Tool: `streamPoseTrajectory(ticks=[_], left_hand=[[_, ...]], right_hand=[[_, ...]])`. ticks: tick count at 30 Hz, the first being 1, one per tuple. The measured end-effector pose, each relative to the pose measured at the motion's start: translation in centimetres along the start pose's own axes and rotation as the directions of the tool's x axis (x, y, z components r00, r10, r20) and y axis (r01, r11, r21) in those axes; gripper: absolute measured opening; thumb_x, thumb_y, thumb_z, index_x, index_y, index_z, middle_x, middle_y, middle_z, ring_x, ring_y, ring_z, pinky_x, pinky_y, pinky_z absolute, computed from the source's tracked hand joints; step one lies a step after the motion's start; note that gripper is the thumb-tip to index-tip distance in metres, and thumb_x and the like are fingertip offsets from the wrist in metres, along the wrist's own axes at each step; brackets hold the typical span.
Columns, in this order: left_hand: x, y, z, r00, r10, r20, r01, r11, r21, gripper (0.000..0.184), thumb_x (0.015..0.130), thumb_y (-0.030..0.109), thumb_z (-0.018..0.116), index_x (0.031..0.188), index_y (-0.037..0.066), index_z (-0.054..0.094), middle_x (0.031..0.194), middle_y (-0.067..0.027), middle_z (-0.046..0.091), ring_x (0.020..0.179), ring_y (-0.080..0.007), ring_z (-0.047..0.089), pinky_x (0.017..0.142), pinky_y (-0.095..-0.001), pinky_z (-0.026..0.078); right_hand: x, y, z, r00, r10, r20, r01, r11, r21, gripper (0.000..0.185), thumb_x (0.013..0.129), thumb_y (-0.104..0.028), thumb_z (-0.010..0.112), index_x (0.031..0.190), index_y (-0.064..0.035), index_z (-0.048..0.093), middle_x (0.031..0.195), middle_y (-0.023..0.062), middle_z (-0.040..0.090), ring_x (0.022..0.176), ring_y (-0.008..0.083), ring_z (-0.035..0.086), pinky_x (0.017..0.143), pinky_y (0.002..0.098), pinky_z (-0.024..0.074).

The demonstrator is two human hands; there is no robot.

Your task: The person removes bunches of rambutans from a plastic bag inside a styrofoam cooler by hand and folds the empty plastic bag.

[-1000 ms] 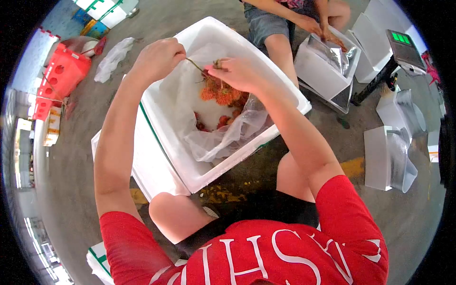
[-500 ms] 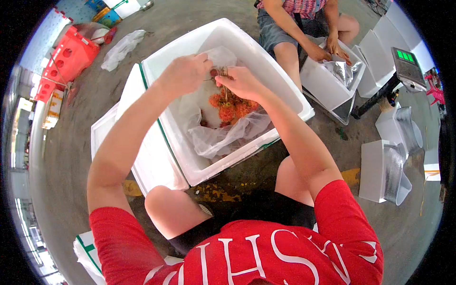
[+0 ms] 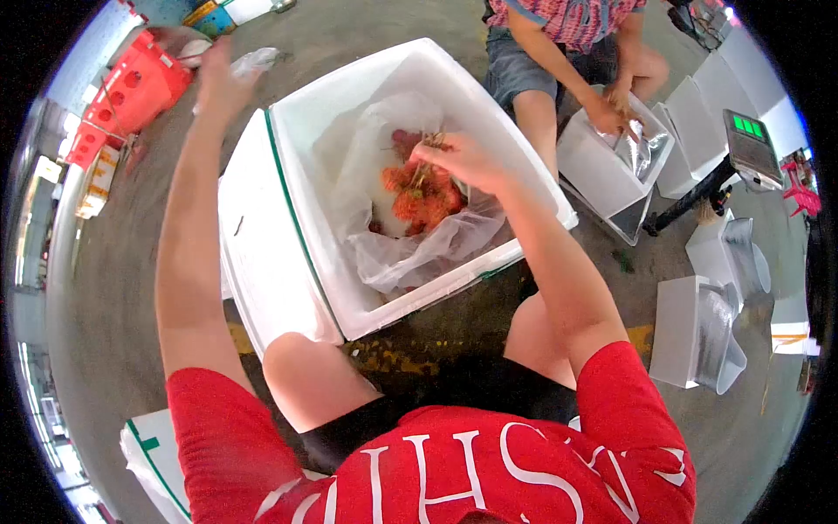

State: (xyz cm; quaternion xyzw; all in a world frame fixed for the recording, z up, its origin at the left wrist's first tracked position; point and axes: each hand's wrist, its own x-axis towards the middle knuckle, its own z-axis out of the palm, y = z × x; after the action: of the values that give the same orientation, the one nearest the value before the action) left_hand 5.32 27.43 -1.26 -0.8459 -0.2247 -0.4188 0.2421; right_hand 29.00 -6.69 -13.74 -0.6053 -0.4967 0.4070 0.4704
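A bunch of red-orange rambutans (image 3: 425,199) hangs by its stems from my right hand (image 3: 467,162), whose fingers are pinched around the stalks. The bunch is inside a large white foam box (image 3: 524,188), above a clear plastic bag (image 3: 388,253) that lines it. More dark red fruit shows behind the stems, partly hidden. My left hand (image 3: 225,80) is raised beyond the box's left side, over the floor, and is smeared by motion, so its fingers cannot be made out.
A white lid (image 3: 271,262) with a small dark twig on it adjoins the box's left side. Opposite, a seated person's hands (image 3: 615,113) work in a smaller foam box (image 3: 602,170) with silver lining. A digital scale (image 3: 752,150) and foil-lined boxes (image 3: 681,327) stand right. A red barrier (image 3: 131,87) is far left.
My left hand has left the stems and swung up and left, out of the box. My right hand still grips the rambutan bunch and has shifted slightly right and down.
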Motion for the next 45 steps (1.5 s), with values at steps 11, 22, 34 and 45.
streamPoseTrajectory(ticks=[11,22,34,45], left_hand=[[-16.6,31.3,-13.8,0.604,0.438,0.665,0.367,0.588,-0.721,0.064,0.085,0.037,0.064,0.138,0.01,0.041,0.135,-0.0171,0.049,0.117,-0.0356,0.052,0.099,-0.0429,0.042],[-20.1,32.3,-12.7,0.635,0.506,0.584,0.355,0.48,-0.802,0.078,0.081,0.025,0.071,0.145,0.009,0.03,0.143,-0.0187,0.037,0.127,-0.038,0.042,0.105,-0.0447,0.036],[-18.8,31.9,-10.7,0.066,0.675,0.735,0.884,0.302,-0.357,0.074,0.096,0.057,0.038,0.144,0.001,0.03,0.145,-0.0201,0.038,0.135,-0.0328,0.035,0.112,-0.0403,0.026],[-20.4,32.4,-9.5,0.128,0.602,0.788,0.801,0.406,-0.44,0.065,0.097,0.053,0.042,0.141,0.006,0.038,0.138,-0.0187,0.048,0.124,-0.0321,0.048,0.103,-0.038,0.037]], right_hand=[[-1.2,-3.4,-9.9,0.833,-0.044,-0.552,0.352,0.812,0.465,0.026,0.094,-0.024,0.061,0.104,-0.0001,0.066,0.085,0.0003,0.064,0.069,0.0074,0.058,0.067,0.0201,0.0488],[-2.7,-4.9,-11.3,0.773,0.019,-0.634,0.44,0.704,0.558,0.015,0.093,-0.017,0.062,0.099,-0.0033,0.065,0.092,0.0035,0.065,0.066,0.0094,0.057,0.058,0.0223,0.0523],[1.5,-3.2,-0.6,0.909,-0.198,-0.368,0.216,0.976,0.006,0.027,0.094,-0.023,0.061,0.107,-0.0006,0.068,0.09,0.0007,0.065,0.077,0.0081,0.06,0.072,0.0213,0.0494],[3.2,9.7,0.4,0.985,-0.077,-0.156,-0.074,0.627,-0.775,0.038,0.088,-0.037,0.063,0.093,0.0009,0.067,0.088,0.0235,0.066,0.085,0.0371,0.064,0.075,0.044,0.0478]])
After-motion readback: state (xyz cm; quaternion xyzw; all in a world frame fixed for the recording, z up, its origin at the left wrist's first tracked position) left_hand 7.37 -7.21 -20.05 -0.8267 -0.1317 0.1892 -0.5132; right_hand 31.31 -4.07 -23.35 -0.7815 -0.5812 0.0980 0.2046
